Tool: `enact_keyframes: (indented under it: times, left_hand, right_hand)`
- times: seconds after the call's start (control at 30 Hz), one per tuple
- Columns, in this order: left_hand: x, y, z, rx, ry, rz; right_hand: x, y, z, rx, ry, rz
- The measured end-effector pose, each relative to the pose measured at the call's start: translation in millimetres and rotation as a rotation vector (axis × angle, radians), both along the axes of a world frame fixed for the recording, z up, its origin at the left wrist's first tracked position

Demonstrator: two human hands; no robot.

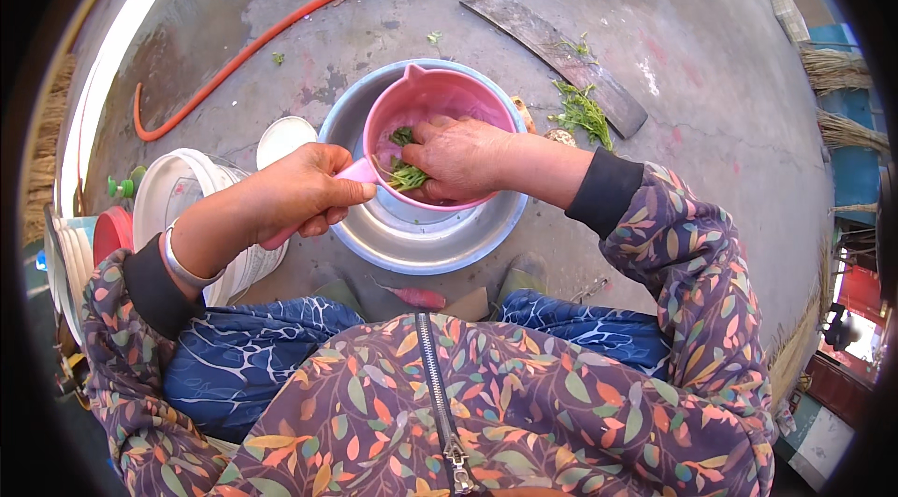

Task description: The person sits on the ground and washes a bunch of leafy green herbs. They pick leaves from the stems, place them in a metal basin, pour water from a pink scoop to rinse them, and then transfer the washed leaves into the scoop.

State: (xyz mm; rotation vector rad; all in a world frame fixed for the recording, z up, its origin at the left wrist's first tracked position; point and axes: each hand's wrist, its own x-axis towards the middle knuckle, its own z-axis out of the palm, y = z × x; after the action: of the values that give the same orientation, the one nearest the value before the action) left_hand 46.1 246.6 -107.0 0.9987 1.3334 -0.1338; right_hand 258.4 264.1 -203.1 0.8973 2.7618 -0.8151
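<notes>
My left hand (313,187) is wrapped round the handle of a pink plastic water dipper (482,93), which is held over a wide metal basin (421,249). Inside the dipper, my right hand (460,156) has its fingers curled around leafy greens (407,176). Some leaves stick out beside the thumb and fingers; the fingertips are partly hidden. What else lies under the right hand in the dipper cannot be made out.
An orange hose (281,25) curves over the concrete floor. To the right lie a dark plank (561,57) and loose greens (585,112). White buckets (178,184) stand at the left, near a round white lid (285,137). A pinkish-red root (414,297) lies between my feet.
</notes>
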Motion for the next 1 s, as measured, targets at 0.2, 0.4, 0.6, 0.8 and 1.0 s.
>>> enact_keyframes:
  times: [0.2,0.4,0.6,0.8,1.0]
  left_hand:
    - [11.8,12.7,-7.4,0.113,-0.021,0.0]
    - [11.9,9.7,-10.4,0.059,-0.001,-0.03]
    - [17.6,11.4,-4.9,0.039,0.012,-0.038]
    - [19.2,8.8,2.1,0.084,-0.021,-0.026]
    - [19.5,10.7,-1.7,0.105,0.012,-0.021]
  right_hand:
    - [9.0,17.0,-20.7,0.515,-0.186,-0.059]
    - [12.1,25.3,-18.8,0.231,-0.049,-0.105]
    - [5.4,12.1,-2.6,-0.214,0.056,-0.262]
    - [15.2,31.1,0.4,-0.658,0.392,-0.583]
    - [22.2,19.8,-8.0,0.351,0.162,-0.381]
